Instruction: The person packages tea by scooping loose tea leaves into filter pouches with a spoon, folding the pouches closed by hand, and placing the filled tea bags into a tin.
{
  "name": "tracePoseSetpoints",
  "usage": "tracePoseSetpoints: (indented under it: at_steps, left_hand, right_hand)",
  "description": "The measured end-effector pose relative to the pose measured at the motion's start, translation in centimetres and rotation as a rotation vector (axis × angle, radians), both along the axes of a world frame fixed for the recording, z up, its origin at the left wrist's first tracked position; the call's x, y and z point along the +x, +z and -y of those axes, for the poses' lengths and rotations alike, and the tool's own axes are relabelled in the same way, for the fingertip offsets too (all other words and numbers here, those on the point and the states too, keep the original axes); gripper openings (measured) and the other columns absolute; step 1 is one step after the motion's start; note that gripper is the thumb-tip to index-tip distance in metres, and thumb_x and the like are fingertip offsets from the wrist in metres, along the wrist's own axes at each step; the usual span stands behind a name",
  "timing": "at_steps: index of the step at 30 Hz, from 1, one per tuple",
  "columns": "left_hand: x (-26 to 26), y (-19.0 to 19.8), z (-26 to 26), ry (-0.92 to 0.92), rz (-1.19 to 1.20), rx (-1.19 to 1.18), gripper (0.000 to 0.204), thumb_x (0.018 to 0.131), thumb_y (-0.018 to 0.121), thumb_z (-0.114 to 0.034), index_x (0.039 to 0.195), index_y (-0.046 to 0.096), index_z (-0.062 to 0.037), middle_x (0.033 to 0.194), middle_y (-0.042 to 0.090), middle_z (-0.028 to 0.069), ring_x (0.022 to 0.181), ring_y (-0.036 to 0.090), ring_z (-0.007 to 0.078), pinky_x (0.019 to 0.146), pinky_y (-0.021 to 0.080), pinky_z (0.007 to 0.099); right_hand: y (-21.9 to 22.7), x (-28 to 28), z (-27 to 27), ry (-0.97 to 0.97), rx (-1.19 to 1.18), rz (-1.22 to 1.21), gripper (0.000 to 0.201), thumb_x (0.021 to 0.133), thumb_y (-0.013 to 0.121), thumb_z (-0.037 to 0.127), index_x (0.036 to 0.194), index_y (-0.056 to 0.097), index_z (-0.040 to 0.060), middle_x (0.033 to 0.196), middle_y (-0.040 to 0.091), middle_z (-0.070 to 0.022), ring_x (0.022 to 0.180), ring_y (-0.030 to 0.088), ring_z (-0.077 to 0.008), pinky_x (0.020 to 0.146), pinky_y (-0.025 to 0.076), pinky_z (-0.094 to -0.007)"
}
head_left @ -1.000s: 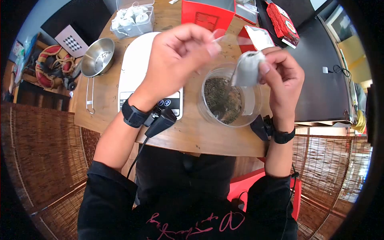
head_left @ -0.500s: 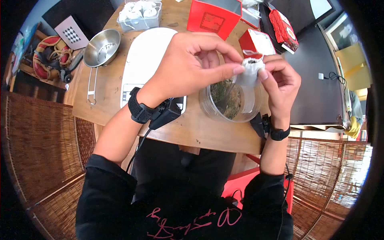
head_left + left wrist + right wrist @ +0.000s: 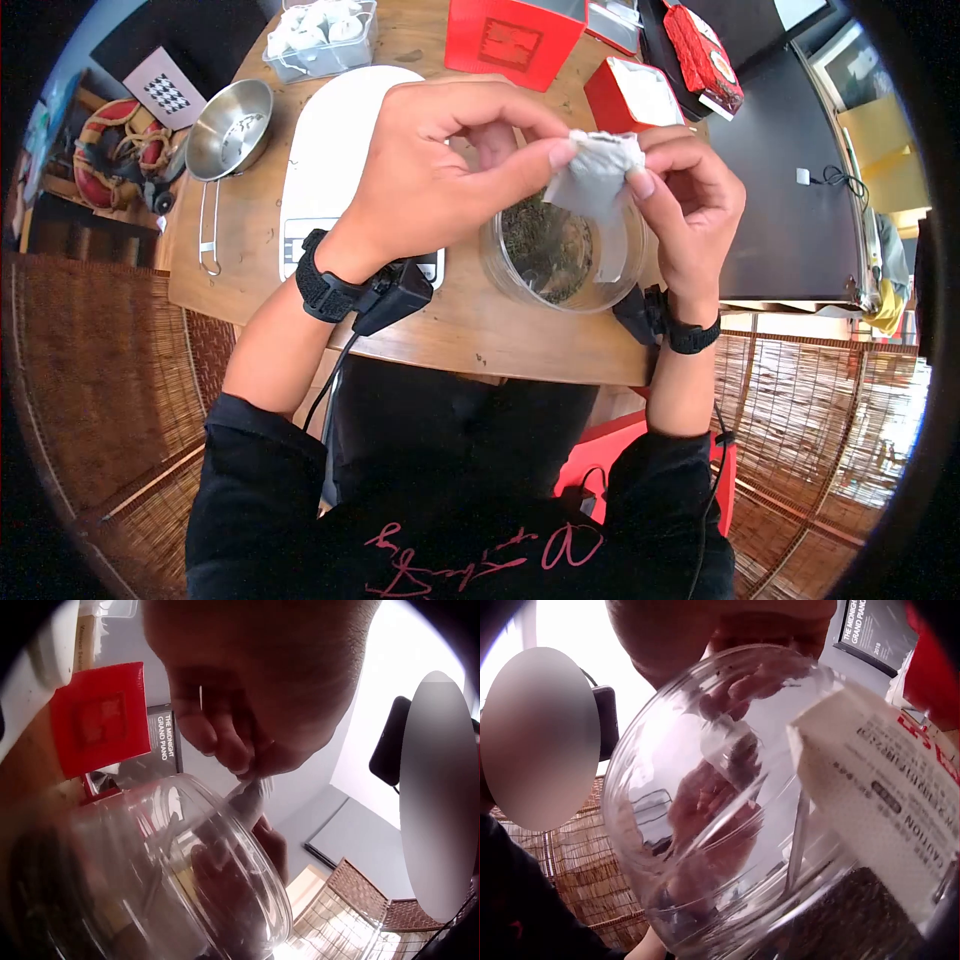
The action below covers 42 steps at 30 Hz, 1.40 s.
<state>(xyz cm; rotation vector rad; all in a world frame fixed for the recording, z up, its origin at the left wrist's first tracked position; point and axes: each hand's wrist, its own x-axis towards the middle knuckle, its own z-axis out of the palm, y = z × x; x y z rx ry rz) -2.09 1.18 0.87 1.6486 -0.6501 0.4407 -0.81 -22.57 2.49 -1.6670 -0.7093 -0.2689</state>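
A small white drawstring tea bag (image 3: 598,178) hangs between both hands above a clear plastic jar (image 3: 512,284). Thumb and forefinger of my left hand (image 3: 445,165) pinch the left end of the bag's gathered top. At the right end, my right hand (image 3: 697,192) pinches it the same way. Dark bits show along the top edge. Dried tea leaves (image 3: 548,258) cover the jar's bottom. In the left wrist view the bag (image 3: 252,799) is partly hidden behind fingers and the jar's rim. Through the jar wall, the right wrist view shows the bag (image 3: 733,746) blurred.
A white kitchen scale (image 3: 335,150) lies left of the jar. Beyond it stand a long-handled steel bowl (image 3: 228,132) and a clear box (image 3: 335,62) of filled white bags. Large (image 3: 515,45) and small red boxes (image 3: 606,98) stand behind the hands.
The left hand, apart from the bag a second ago, came over and took its top edge. The top now looks wider and flatter between both hands; the right hand has kept its hold.
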Motion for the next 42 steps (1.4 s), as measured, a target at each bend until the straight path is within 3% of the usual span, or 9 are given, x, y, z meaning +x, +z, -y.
tracePoseSetpoints:
  at_steps: [4,9,13,17,22,28,32,39,42]
  left_hand:
    - [0.1,-0.4,0.5,-0.005,-0.001,-0.183,0.011,0.087,0.079,-0.007,0.094,0.076,0.0025,0.078,0.072,0.0020,0.065,0.061,0.0029,0.060,0.046,0.0186]
    - [0.0,-0.5,0.6,-0.113,-0.113,-0.270,0.015,0.094,0.074,-0.007,0.103,0.072,0.0049,0.083,0.074,0.0079,0.066,0.066,0.0073,0.061,0.052,0.0194]
    - [0.3,-0.4,0.5,-0.168,-0.166,-0.315,0.017,0.097,0.070,-0.008,0.106,0.069,0.0056,0.089,0.074,0.0109,0.067,0.069,0.0108,0.062,0.056,0.0215]
    - [0.4,-0.5,0.4,-0.202,-0.178,-0.310,0.016,0.096,0.070,-0.008,0.107,0.069,0.0052,0.089,0.074,0.0113,0.069,0.069,0.0110,0.063,0.056,0.0221]
    - [1.3,-1.2,-0.4,-0.316,-0.187,-0.332,0.016,0.096,0.069,-0.006,0.108,0.069,0.0037,0.093,0.075,0.0106,0.078,0.070,0.0110,0.067,0.056,0.0219]
    - [0.4,-0.3,0.3,-0.240,-0.246,-0.224,0.023,0.096,0.069,-0.006,0.116,0.069,0.0042,0.097,0.074,0.0092,0.081,0.068,0.0074,0.067,0.054,0.0210]
    - [0.5,-0.8,0.3,-0.201,-0.203,-0.197,0.017,0.094,0.073,-0.006,0.108,0.073,0.0035,0.088,0.075,0.0065,0.074,0.067,0.0059,0.064,0.053,0.0196]
    - [0.4,-0.9,0.4,-0.158,-0.244,-0.120,0.015,0.092,0.076,-0.006,0.104,0.074,0.0038,0.085,0.075,0.0053,0.070,0.066,0.0057,0.064,0.053,0.0194]
    - [0.0,-0.5,0.6,-0.167,-0.246,-0.032,0.016,0.093,0.075,-0.007,0.105,0.074,0.0038,0.088,0.075,0.0053,0.074,0.067,0.0061,0.068,0.054,0.0193]
  right_hand:
    - [0.0,0.0,-0.2,-0.008,0.031,-0.042,0.009,0.087,0.075,0.001,0.091,0.067,-0.0008,0.094,0.068,-0.0031,0.075,0.055,-0.0045,0.068,0.042,-0.0199]
    - [-0.6,0.2,-0.3,0.047,0.062,-0.018,0.011,0.088,0.076,0.007,0.096,0.069,0.0017,0.093,0.068,0.0005,0.077,0.057,-0.0035,0.067,0.041,-0.0194]
    - [-0.4,-0.1,-1.1,0.009,0.034,0.044,0.030,0.082,0.083,0.013,0.108,0.071,0.0037,0.094,0.068,0.0039,0.076,0.057,-0.0011,0.060,0.038,-0.0178]
    - [-0.5,0.1,-0.5,0.060,-0.072,0.034,0.031,0.081,0.083,0.013,0.108,0.072,0.0033,0.092,0.068,0.0060,0.073,0.055,0.0024,0.056,0.034,-0.0147]
    - [-1.1,1.0,0.2,0.127,0.024,-0.034,0.028,0.084,0.080,0.011,0.109,0.072,0.0008,0.089,0.068,0.0033,0.068,0.053,0.0021,0.056,0.035,-0.0151]
    - [-1.2,0.9,0.4,0.157,-0.029,-0.043,0.023,0.091,0.073,0.012,0.108,0.073,-0.0025,0.089,0.069,0.0012,0.072,0.056,0.0016,0.059,0.042,-0.0159]
    - [-1.4,0.9,0.7,0.188,-0.015,-0.145,0.020,0.095,0.069,0.010,0.109,0.073,-0.0036,0.091,0.070,0.0002,0.076,0.059,-0.0008,0.064,0.048,-0.0184]
    - [-1.1,1.6,0.9,0.205,0.017,-0.161,0.021,0.096,0.069,0.013,0.109,0.072,-0.0044,0.091,0.070,0.0008,0.078,0.061,-0.0026,0.068,0.050,-0.0200]
    - [-1.2,1.8,0.9,0.160,0.181,-0.185,0.019,0.095,0.072,0.017,0.097,0.074,-0.0023,0.079,0.066,0.0035,0.069,0.057,-0.0015,0.060,0.045,-0.0200]
